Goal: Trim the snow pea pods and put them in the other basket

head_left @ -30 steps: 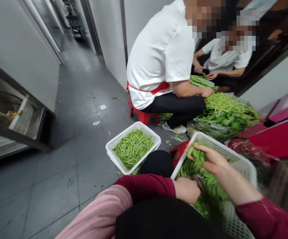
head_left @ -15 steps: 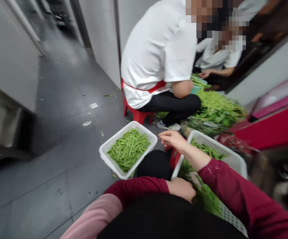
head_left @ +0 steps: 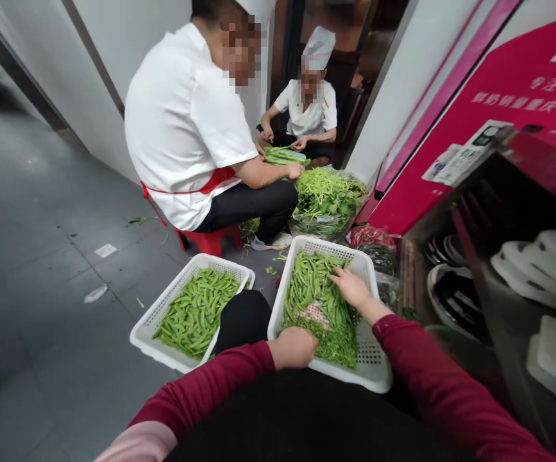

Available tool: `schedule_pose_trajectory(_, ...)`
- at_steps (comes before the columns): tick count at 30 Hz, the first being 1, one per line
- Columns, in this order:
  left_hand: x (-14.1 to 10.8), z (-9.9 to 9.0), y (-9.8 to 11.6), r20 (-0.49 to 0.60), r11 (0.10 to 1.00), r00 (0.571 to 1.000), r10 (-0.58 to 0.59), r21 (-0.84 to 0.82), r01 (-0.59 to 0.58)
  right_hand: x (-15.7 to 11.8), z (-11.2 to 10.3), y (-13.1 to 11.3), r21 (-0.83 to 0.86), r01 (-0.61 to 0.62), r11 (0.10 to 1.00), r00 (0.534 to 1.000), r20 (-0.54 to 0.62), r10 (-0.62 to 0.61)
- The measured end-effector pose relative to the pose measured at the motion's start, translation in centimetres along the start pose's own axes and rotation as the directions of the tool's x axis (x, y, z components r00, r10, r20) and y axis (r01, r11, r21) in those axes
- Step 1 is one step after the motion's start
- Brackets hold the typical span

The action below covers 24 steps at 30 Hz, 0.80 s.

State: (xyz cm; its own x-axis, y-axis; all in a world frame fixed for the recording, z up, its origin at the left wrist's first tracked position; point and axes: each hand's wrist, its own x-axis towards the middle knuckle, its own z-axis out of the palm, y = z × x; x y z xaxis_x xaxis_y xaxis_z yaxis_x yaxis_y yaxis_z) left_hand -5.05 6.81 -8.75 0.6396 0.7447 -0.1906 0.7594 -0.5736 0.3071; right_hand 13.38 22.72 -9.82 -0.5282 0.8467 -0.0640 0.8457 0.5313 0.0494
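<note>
Green pea pods fill the far part of a white plastic basket in front of me. My right hand reaches over its right side, fingers stretched out and touching the pods. Over the near left rim of the same basket, my left hand is closed, and what its fingers hold is hidden. Beside it lies a heap of small green trimmings, with a red-and-white patterned patch showing between the heap and the pods. A second white basket to the left holds more pea pods.
My dark knee sits between the baskets. A co-worker in white sits on a red stool; another person faces us beyond leafy greens. Shelves with white dishes stand to the right, and scraps lie on the floor.
My view has turned right. My right hand has gone from between the two baskets, fingers pinched, to the pods in the right basket, its fingers now stretched out. The left hand stays closed.
</note>
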Motion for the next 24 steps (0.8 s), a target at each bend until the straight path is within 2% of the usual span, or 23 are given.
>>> schedule_pose_trajectory(3, 0.2, -0.6, 0.4, 0.043, 0.999, 0.999, -0.034, 0.021, 0.033, 0.3, 0.4, -0.3, -0.063, 0.018, 0.998, 1.000, 0.022, -0.017)
schedule_pose_trajectory(7, 0.3, -1.0, 0.7, 0.083, 0.993, 0.990, -0.112, 0.044, 0.109, -0.1, 0.3, 0.8, -0.022, 0.035, 0.999, 0.999, 0.006, -0.035)
schedule_pose_trajectory(11, 0.7, -1.2, 0.3, 0.033, 0.989, 0.989, -0.144, -0.038, 0.145, -0.6, -0.7, 1.5, 0.011, 0.028, 1.000, 0.998, -0.056, -0.027)
schedule_pose_trajectory(12, 0.9, -1.4, 0.1, -0.001, 0.980, 0.986, -0.169, -0.104, 0.168, -0.7, -1.1, 1.5, 0.061, 0.011, 0.998, 0.995, -0.095, -0.005)
schedule_pose_trajectory(14, 1.7, -2.2, -0.3, -0.051, 0.913, 0.961, -0.271, -0.329, 0.240, -1.1, -2.0, 1.0, 0.346, -0.052, 0.937, 0.979, -0.167, 0.116)
schedule_pose_trajectory(16, 2.7, -3.1, -0.4, -0.041, 0.723, 0.911, -0.411, -0.623, 0.298, -2.1, -2.6, -0.1, 0.665, -0.088, 0.742, 0.959, -0.146, 0.244)
schedule_pose_trajectory(18, 3.7, -4.0, -0.2, -0.005, 0.465, 0.880, -0.475, -0.851, 0.246, -3.8, -2.9, -1.7, 0.884, -0.119, 0.452, 0.966, -0.002, 0.259)
schedule_pose_trajectory(20, 4.4, -4.5, 0.3, -0.018, 0.272, 0.890, -0.455, -0.955, 0.120, -5.6, -3.0, -3.5, 0.973, -0.185, 0.140, 0.967, 0.155, 0.200)
schedule_pose_trajectory(21, 4.6, -4.6, 0.7, -0.033, 0.208, 0.899, -0.436, -0.976, 0.065, -6.5, -3.0, -4.3, 0.975, -0.219, -0.019, 0.959, 0.219, 0.181)
schedule_pose_trajectory(22, 4.7, -4.6, 1.1, -0.040, 0.157, 0.903, -0.427, -0.987, 0.030, -7.2, -3.0, -5.0, 0.961, -0.243, -0.132, 0.948, 0.264, 0.179)
schedule_pose_trajectory(23, 4.8, -4.5, 1.4, -0.037, 0.115, 0.902, -0.430, -0.993, 0.014, -7.8, -3.1, -5.4, 0.953, -0.249, -0.175, 0.938, 0.282, 0.203)
schedule_pose_trajectory(24, 4.8, -4.4, 1.6, -0.024, 0.080, 0.902, -0.432, -0.997, 0.011, -8.2, -3.1, -5.7, 0.954, -0.242, -0.177, 0.930, 0.280, 0.238)
